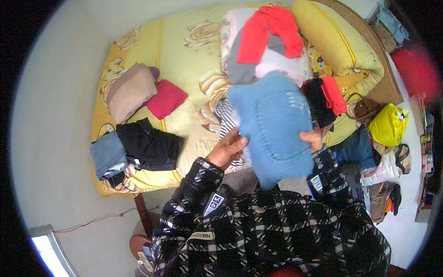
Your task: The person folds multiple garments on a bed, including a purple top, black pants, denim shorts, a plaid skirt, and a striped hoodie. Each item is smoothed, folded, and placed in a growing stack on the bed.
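Over the bed I hold up a blue knitted garment (277, 124), folded into a rough rectangle and slightly blurred. At its left edge my left hand (226, 151) is closed, thumb on the front. My right hand (313, 140) grips the opposite edge, with most of its fingers hidden behind the knit. A black-and-white striped cloth (226, 119) lies on the bed, partly covered by the garment. Just to the right of the knit are a black cloth (317, 104) and a red one (333, 95).
On the bed's left lie a beige folded garment (134, 90), a crimson one (167, 99), black trousers (154, 147) and folded jeans (109, 154). A red garment (254, 44) drapes over pale bedding at the back. A rolled yellow quilt (337, 37) and yellow bag (389, 125) sit right.
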{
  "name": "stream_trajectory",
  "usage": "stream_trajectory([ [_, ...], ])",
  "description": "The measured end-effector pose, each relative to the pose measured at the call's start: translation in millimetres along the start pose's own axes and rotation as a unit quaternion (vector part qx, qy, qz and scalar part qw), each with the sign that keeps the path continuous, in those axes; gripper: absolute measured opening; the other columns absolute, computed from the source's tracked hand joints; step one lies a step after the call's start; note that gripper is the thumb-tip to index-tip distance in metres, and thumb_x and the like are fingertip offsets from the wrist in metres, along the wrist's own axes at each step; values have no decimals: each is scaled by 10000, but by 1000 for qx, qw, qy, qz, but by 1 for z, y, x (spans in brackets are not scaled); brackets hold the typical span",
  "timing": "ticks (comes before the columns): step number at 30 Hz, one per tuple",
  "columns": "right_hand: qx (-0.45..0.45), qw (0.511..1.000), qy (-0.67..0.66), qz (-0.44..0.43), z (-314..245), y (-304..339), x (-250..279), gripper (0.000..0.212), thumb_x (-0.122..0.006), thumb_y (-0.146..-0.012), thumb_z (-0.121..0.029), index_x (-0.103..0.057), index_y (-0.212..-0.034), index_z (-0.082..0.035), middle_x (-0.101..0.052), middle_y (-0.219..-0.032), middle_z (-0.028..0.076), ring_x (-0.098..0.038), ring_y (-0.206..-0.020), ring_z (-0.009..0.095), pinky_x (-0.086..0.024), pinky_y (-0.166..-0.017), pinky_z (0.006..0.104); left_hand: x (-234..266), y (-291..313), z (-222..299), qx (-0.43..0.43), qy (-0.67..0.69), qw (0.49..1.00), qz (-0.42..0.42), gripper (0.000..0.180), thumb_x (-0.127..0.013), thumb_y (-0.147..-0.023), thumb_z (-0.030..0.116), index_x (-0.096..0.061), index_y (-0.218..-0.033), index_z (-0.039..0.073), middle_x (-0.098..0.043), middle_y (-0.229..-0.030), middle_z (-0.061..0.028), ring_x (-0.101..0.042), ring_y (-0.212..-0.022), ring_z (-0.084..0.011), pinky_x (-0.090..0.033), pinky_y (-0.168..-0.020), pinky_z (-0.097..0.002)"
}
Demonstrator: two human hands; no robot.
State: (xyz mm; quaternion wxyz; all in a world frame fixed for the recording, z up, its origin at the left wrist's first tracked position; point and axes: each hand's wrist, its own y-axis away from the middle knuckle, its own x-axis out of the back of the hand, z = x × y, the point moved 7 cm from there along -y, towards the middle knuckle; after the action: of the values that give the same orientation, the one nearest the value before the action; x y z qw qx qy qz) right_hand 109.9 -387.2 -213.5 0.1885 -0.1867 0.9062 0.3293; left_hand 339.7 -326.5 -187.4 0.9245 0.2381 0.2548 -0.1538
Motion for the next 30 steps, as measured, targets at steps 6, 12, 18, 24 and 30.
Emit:
stream_trajectory([
  [6, 95, 993, -8, -72, -122, 4, 95, 603, -597, -697, -179, -391, -1215, 52, -550, -1092, 195, -549, -993, 308, -438, -882, 406, -7, -74, -24, -16, 48, 998, 33, 509, -511, -855, 367, -363, -1234, 61, -523, -1129, -119, -559, -940, -202, -471, -774, -318],
  [12, -29, 997, 42, -55, -94, -87, 198, 501, -588, -722, -136, -453, -1175, 28, -582, -1042, 155, -592, -892, 282, -453, -853, 389, 27, -55, -98, 85, 96, 949, 289, 449, -513, -857, 347, -392, -1163, 42, -529, -1098, -119, -545, -929, -211, -450, -794, -336],
  [18, -57, 994, 78, -52, -51, -110, 247, 396, -572, -792, -160, -500, -1142, 11, -586, -1044, 109, -580, -909, 232, -450, -840, 357, 29, -28, -146, 32, 180, 928, 323, 425, -550, -834, 336, -458, -1104, 21, -567, -1042, -129, -571, -867, -213, -470, -747, -316],
  [24, -20, 991, 75, -112, -69, -104, 227, 440, -553, -810, -148, -434, -1205, 5, -549, -1107, 111, -564, -939, 228, -442, -849, 360, 35, -26, -143, 31, 191, 912, 361, 298, -495, -877, 279, -488, -1023, 18, -593, -957, -97, -573, -776, -161, -482, -708, -291],
  [30, -6, 981, 136, -136, -58, -115, 223, 418, -584, -784, -175, -496, -1152, 3, -577, -1056, 85, -553, -952, 219, -437, -839, 356, 36, -30, -148, 86, 187, 884, 419, 279, -459, -896, 254, -468, -1061, 29, -588, -958, -75, -582, -792, -158, -489, -686, -288],
])
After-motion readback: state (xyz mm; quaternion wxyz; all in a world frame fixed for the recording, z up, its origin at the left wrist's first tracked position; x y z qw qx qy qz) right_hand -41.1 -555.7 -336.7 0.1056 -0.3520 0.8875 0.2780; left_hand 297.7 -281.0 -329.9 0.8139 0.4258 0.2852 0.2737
